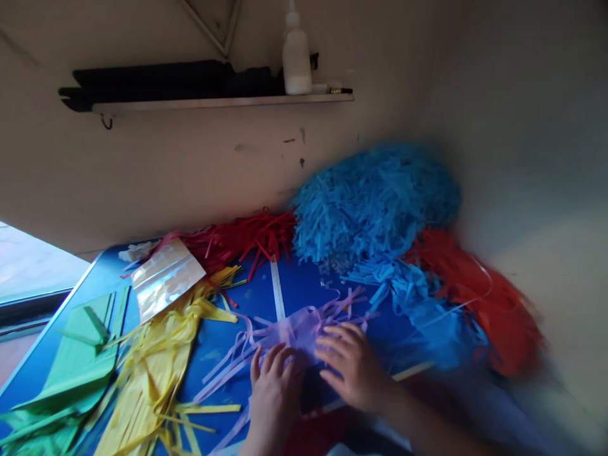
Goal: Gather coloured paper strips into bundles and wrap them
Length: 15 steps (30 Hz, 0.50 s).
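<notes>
Handling the purple paper strips (304, 320) looks like the step in hand. They lie on the blue tabletop (254, 291) right in front of me, bunched in the middle, with loose ends fanning out to either side.

My left hand (277, 383) is at the near left of the bunch, fingers curled and tips turned down onto the paper; I cannot tell whether it pinches a strip or only presses. My right hand (349, 364) is over the right side, fingers spread and slightly bent, not closed round anything that I can see.

As I judge it, the next move calls for a light touch: one side held down while the other gathers or straightens the strips, since thin paper like this could tear or tangle if pulled hard. The loose ends on the left would want care, because they reach toward the yellow paper (152, 354).

Beyond that lies the green paper (78, 354). Red strips (237, 237) run along the wall side, next to the big blue fringe pile (370, 196), and an orange-red bundle (489, 304) sits well to my right.
</notes>
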Each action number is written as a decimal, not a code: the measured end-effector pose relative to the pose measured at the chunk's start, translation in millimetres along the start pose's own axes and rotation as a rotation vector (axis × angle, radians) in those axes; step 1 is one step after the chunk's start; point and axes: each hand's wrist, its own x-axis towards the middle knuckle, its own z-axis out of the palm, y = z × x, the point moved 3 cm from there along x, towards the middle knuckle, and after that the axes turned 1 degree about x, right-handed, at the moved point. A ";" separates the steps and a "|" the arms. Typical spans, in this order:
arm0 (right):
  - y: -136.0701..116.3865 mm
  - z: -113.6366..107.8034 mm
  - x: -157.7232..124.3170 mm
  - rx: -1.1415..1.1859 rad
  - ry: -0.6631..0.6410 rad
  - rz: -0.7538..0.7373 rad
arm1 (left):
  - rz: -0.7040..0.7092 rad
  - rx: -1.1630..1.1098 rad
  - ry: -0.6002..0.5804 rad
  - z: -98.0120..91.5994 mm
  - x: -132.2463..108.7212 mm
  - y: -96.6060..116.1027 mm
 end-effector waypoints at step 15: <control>-70.2 -4.1 24.8 0.216 -0.029 -0.038 | -0.007 0.053 0.132 -39.6 26.3 -13.7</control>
